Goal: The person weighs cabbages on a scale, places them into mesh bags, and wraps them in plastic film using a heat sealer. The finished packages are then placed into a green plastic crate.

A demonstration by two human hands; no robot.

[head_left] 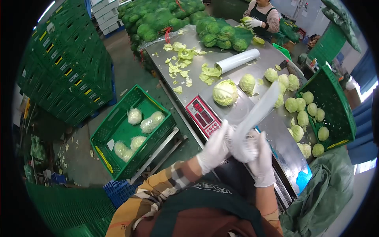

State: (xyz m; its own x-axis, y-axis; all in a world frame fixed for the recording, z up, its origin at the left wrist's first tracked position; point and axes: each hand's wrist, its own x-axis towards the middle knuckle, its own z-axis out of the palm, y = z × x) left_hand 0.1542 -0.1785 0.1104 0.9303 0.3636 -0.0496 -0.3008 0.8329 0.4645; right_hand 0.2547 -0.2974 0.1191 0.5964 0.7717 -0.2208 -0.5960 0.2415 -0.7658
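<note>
My left hand (216, 148) and my right hand (261, 160), both in white gloves, are closed on a white mesh sleeve (243, 146) between them. A long blurred strip of the sleeve rises from my hands to the upper right. Whether a cabbage is inside the bunched mesh cannot be made out. Just beyond my hands, a single cabbage (225, 92) sits on the metal surface behind the scale's red display panel (203, 117). Another cabbage (247, 83) lies to its right.
A green crate (134, 130) at left holds several wrapped cabbages. A tilted green crate (331, 106) and loose cabbages are at right. A white roll (237, 61), leaf scraps and netted cabbages lie on the metal table (166, 75). A person (265, 17) stands at the far end.
</note>
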